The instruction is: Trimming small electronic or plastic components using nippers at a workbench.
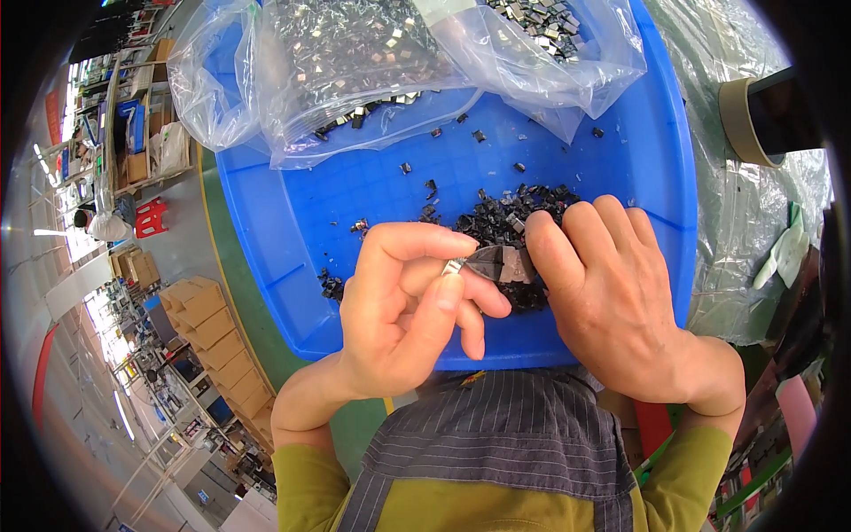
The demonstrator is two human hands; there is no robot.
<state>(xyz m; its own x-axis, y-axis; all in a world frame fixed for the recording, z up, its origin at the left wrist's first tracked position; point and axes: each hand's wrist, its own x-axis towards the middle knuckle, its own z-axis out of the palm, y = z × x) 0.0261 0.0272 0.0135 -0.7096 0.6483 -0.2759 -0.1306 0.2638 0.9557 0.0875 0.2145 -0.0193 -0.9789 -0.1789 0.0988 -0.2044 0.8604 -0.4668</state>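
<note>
Clip, tiny and silver, sits pinched at left hand fingertips, over near edge of blue tray. Right hand clamps dark part against it. Bag of metal bits slumps over far rim, could spill. Loose black pile right behind knuckles, easy to scatter. Clip itself could pop free, vanish among scraps.

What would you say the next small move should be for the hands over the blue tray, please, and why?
Probably pull the two apart: the left hand pinches a small silver clip at the tip of a dark part that the right hand holds. Both sit above the blue tray, so the pieces could drop onto the black pile.
</note>
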